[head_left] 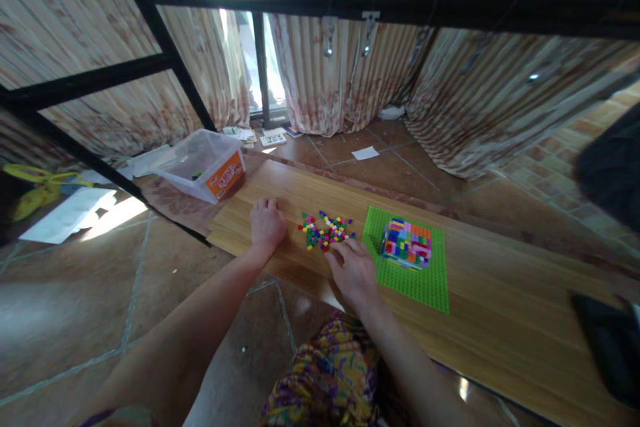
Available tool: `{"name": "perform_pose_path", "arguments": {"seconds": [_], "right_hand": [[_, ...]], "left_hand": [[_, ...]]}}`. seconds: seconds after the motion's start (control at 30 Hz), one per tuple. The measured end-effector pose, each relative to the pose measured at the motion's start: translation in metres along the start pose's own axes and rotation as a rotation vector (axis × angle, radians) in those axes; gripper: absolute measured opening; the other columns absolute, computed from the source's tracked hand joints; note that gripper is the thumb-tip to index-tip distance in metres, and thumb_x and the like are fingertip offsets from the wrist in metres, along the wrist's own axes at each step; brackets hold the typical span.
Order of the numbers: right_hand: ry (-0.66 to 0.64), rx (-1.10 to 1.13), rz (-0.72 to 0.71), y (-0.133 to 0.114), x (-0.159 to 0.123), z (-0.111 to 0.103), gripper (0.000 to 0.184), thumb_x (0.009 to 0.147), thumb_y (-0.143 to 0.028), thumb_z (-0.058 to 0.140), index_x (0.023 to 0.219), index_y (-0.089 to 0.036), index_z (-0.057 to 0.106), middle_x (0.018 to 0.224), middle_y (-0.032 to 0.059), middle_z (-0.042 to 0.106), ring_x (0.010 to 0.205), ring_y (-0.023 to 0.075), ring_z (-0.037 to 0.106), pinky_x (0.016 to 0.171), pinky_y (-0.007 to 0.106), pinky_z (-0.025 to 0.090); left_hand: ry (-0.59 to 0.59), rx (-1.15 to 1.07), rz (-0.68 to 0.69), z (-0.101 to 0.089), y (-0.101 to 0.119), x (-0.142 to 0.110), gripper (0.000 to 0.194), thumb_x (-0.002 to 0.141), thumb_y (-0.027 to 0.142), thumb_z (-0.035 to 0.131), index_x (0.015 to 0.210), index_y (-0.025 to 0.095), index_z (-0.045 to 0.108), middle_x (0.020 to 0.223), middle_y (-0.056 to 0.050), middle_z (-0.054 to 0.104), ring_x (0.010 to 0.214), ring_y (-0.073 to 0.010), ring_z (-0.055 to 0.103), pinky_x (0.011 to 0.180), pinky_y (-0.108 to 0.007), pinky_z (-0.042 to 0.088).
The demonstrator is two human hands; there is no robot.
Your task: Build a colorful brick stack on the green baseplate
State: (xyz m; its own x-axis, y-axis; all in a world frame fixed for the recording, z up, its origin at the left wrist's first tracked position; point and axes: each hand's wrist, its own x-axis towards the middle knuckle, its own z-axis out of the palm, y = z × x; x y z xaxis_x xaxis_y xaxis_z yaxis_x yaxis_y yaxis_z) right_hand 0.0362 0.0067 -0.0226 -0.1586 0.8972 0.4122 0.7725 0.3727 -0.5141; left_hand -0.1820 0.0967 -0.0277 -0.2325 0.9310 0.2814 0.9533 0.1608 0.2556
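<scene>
A loose pile of small colourful building bricks point(327, 231) lies on the wooden bench top point(295, 187). Left of it, my left hand point(267, 223) rests on the wood with its fingers curled closed; whatever may be inside is hidden. My right hand point(354, 270) reaches to the near edge of the pile, thumb and fingertips drawn together beside the bricks. What they pinch, if anything, is too small to make out. Just right of that hand is a green studded baseplate point(430, 290), bearing a blocky multicoloured brick build point(407, 242).
Beyond the bench's left end stands a clear plastic box point(197, 163) with an orange label. A black frame bar point(350, 0) crosses in front of the curtains point(320, 73). At the bench's right end lies a dark flat object point(603, 340). Papers point(365, 153) lie on the tiled floor.
</scene>
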Motion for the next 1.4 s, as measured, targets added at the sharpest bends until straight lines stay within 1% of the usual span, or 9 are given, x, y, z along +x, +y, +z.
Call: {"name": "perform_pose_path", "arguments": {"seconds": [0.2,0.37,0.5,0.63,0.8,0.9,1.0,1.1,1.4], "right_hand": [[0.006,-0.117,-0.014,-0.007,0.009,0.023,0.013,0.091,-0.022,0.059,0.088,-0.021,0.071,0.09,0.0094,0.068,0.09,0.0254,0.056,0.082,0.038,0.044],[-0.017,-0.055,-0.031,-0.006,0.01,0.022,0.019,0.093,-0.017,0.055,0.084,-0.021,0.071,0.087,0.0078,0.07,0.087,0.0234,0.058,0.082,0.037,0.045],[0.014,0.09,0.004,-0.007,0.004,0.0,0.021,0.095,-0.018,0.053,0.086,-0.023,0.072,0.088,0.0055,0.072,0.085,0.021,0.062,0.08,0.033,0.047],[0.113,0.155,0.08,0.004,-0.011,-0.038,0.021,0.096,-0.023,0.053,0.089,-0.023,0.073,0.09,0.0047,0.074,0.085,0.02,0.065,0.081,0.033,0.05],[0.227,0.091,0.22,0.049,-0.026,-0.087,0.019,0.093,-0.033,0.058,0.09,-0.023,0.074,0.093,0.0052,0.074,0.086,0.0211,0.067,0.08,0.035,0.051],[0.265,0.024,0.252,0.076,-0.024,-0.105,0.021,0.093,-0.036,0.057,0.09,-0.022,0.073,0.094,0.006,0.074,0.088,0.0222,0.067,0.082,0.037,0.051],[0.267,-0.054,0.193,0.092,-0.019,-0.111,0.023,0.093,-0.036,0.056,0.087,-0.022,0.073,0.09,0.0061,0.074,0.087,0.0228,0.066,0.081,0.038,0.051],[0.264,-0.115,0.124,0.099,-0.016,-0.109,0.025,0.094,-0.034,0.054,0.085,-0.021,0.073,0.088,0.0069,0.073,0.086,0.023,0.065,0.082,0.038,0.051],[0.259,-0.148,0.017,0.101,-0.019,-0.107,0.024,0.096,-0.031,0.053,0.087,-0.022,0.073,0.089,0.0066,0.073,0.084,0.0218,0.063,0.08,0.038,0.051]], "left_hand": [[-0.006,-0.01,-0.005,0.001,0.0,0.0,0.032,0.088,0.015,0.042,0.108,0.013,0.066,0.112,-0.016,0.063,0.111,-0.0298,0.057,0.093,-0.043,0.045],[-0.009,0.008,-0.002,-0.001,0.0,-0.001,0.032,0.088,0.015,0.042,0.108,0.013,0.066,0.113,-0.016,0.063,0.111,-0.03,0.057,0.092,-0.042,0.046],[-0.008,0.024,0.001,-0.003,0.001,0.0,0.033,0.089,0.015,0.041,0.11,0.011,0.066,0.113,-0.016,0.063,0.11,-0.0304,0.057,0.091,-0.04,0.046],[0.002,0.03,0.007,-0.002,0.0,0.001,0.034,0.089,0.017,0.041,0.111,0.011,0.067,0.114,-0.017,0.063,0.11,-0.0309,0.057,0.091,-0.041,0.046],[0.014,0.033,0.015,0.001,-0.002,0.002,0.035,0.089,0.018,0.041,0.111,0.01,0.067,0.113,-0.018,0.063,0.109,-0.0311,0.057,0.091,-0.042,0.046],[0.013,0.038,0.017,0.001,-0.002,0.002,0.035,0.089,0.018,0.041,0.112,0.01,0.067,0.113,-0.018,0.063,0.109,-0.031,0.057,0.09,-0.042,0.046],[0.018,0.053,0.021,0.001,-0.002,0.002,0.035,0.089,0.019,0.042,0.111,0.011,0.067,0.113,-0.017,0.064,0.108,-0.0309,0.058,0.089,-0.041,0.046],[0.022,0.063,0.025,0.001,-0.002,0.003,0.035,0.089,0.019,0.041,0.111,0.011,0.067,0.114,-0.017,0.064,0.109,-0.0306,0.058,0.09,-0.041,0.046],[0.028,0.045,0.021,0.003,-0.004,0.003,0.035,0.088,0.02,0.042,0.111,0.012,0.067,0.113,-0.017,0.063,0.109,-0.0307,0.057,0.09,-0.042,0.046]]}}
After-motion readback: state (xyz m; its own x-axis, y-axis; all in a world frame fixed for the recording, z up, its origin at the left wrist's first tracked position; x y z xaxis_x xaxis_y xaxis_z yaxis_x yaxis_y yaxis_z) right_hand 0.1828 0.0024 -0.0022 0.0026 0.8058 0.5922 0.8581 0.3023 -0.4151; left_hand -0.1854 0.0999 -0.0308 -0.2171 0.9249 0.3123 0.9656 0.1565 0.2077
